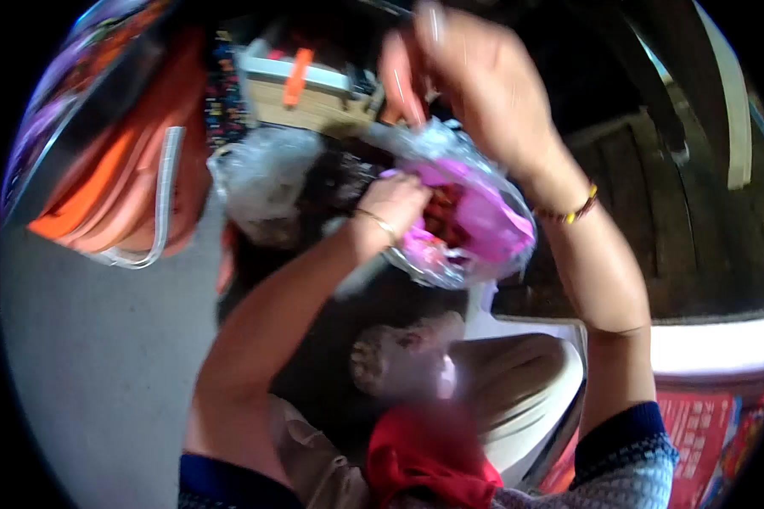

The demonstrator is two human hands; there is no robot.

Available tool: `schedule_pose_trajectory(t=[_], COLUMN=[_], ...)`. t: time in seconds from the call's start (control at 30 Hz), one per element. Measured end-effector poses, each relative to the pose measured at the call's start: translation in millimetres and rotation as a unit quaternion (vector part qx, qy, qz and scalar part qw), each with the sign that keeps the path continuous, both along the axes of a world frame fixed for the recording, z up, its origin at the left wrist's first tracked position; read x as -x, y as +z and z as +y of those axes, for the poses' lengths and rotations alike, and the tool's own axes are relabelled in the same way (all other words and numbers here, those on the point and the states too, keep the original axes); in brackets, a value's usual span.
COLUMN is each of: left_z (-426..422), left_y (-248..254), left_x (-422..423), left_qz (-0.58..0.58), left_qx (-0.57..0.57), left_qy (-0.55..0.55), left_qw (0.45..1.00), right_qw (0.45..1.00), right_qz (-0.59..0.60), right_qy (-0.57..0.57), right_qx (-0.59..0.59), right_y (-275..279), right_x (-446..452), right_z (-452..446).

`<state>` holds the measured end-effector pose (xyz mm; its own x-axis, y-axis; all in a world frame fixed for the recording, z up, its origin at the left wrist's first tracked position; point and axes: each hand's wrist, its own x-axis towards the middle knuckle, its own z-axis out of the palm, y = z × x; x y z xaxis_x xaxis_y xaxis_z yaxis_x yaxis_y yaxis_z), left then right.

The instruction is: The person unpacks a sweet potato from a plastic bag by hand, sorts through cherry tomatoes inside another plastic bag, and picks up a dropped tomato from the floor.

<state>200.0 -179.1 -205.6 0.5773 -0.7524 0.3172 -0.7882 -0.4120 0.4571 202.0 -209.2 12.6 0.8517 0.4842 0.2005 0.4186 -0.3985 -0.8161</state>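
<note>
My left hand [396,206] is closed on the left rim of a pink plastic bag [497,222]. The bag stands open, with small reddish-brown pieces [443,216] inside that are too blurred to name. Clear plastic wraps round its outside. Raised above the bag's far side is my right hand [484,89], smeared by motion, its fingers bent down and to the left. Whether it holds anything cannot be made out.
A clear plastic bag [272,182] lies left of the pink one, beside a dark bundle [339,174]. Orange bags [136,178] hang at the left. Behind is a box with an orange strip [297,76]. Dark wooden boards [645,204] are at the right, red printed packaging [696,437] below.
</note>
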Motion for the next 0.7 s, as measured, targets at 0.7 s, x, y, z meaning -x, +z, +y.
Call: schedule_pose_trajectory(t=[0.7], left_z=[-35.8], left_y=[-36.9], left_x=[92.9], left_qz=[-0.105], left_qx=[0.116], left_qy=[-0.229], left_qw=[0.961], right_qw=[0.781], right_qz=[0.064], right_qy=[-0.091], right_qx=[0.615], right_y=[-263.9], right_x=[52.7], right_z=[-230.6])
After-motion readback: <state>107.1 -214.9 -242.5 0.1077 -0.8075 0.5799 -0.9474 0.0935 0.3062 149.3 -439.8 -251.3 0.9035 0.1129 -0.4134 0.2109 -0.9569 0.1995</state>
